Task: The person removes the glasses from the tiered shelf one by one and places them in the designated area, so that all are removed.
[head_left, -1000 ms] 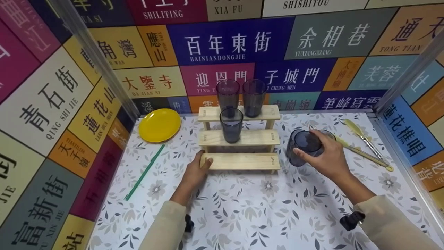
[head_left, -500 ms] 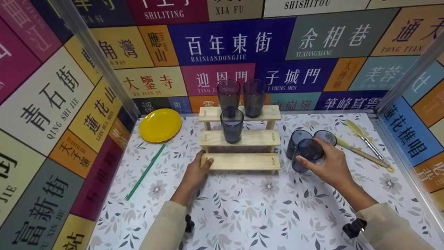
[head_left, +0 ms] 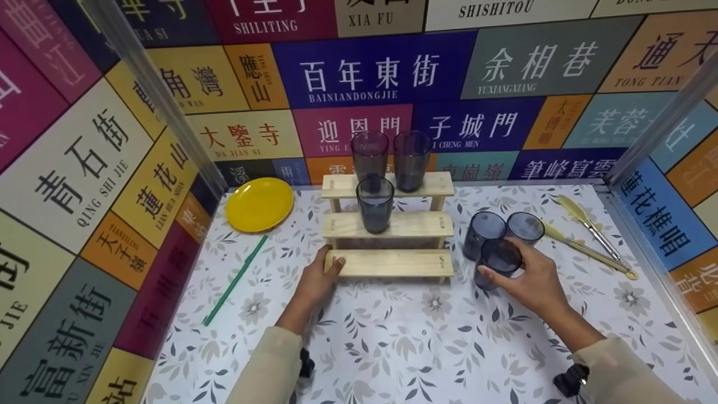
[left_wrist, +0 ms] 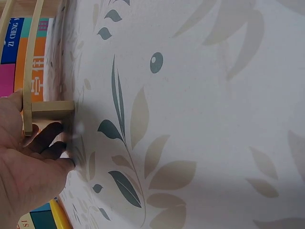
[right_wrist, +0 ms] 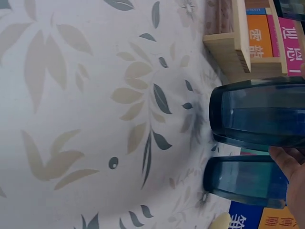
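My right hand (head_left: pixel 535 283) grips a dark tinted drinking glass (head_left: pixel 496 266), thumb on the near side and fingers behind. In the right wrist view this glass (right_wrist: pixel 259 114) has its base close to the tablecloth. Right behind it stand two similar glasses, one at left (head_left: pixel 475 238) and one at right (head_left: pixel 525 224). My left hand (head_left: pixel 316 286) holds the left end of a three-step wooden stand (head_left: pixel 387 264) at its lowest step; the left wrist view shows fingers (left_wrist: pixel 45 138) beneath the board. Two glasses stand on the top step, one being a tumbler (head_left: pixel 411 163), and another glass (head_left: pixel 375 207) on the middle step.
A yellow plate (head_left: pixel 259 205) lies at the back left, a green straw (head_left: pixel 235 280) in front of it. Yellow-ended tongs (head_left: pixel 589 224) and a long yellowish utensil (head_left: pixel 594 252) lie at the right. Sign-printed panels (head_left: pixel 381 67) wall in the back and sides.
My right hand has drawn its glass toward me, away from the other two, which now show more fully. The left hand stays at the stand.
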`<state>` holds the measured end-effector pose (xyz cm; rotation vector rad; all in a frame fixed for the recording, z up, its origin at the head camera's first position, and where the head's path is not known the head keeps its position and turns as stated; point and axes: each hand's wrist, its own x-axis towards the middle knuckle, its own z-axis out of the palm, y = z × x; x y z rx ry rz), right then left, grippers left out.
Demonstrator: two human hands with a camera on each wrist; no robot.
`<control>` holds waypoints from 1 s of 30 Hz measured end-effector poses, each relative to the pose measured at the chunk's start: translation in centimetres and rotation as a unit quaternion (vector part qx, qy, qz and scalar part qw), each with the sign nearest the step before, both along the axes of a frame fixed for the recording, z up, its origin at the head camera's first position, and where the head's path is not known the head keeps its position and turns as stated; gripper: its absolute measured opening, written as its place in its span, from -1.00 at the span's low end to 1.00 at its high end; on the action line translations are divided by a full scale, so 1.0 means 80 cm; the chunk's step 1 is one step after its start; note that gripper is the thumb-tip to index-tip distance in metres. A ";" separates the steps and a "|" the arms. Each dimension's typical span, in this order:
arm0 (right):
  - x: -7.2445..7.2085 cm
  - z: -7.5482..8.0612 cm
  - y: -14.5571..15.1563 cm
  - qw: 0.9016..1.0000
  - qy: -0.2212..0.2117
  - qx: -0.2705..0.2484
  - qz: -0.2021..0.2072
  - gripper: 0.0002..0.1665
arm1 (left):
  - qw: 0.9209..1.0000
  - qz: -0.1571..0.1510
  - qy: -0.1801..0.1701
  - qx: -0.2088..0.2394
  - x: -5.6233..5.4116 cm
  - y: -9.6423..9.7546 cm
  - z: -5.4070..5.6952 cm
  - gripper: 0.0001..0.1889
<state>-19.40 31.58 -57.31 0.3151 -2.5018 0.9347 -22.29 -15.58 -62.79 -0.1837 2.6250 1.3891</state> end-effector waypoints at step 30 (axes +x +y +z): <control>-0.002 -0.023 -0.007 0.999 -0.030 -0.018 -0.025 0.02 | 1.000 0.008 -0.020 0.014 0.003 0.002 0.004 -0.19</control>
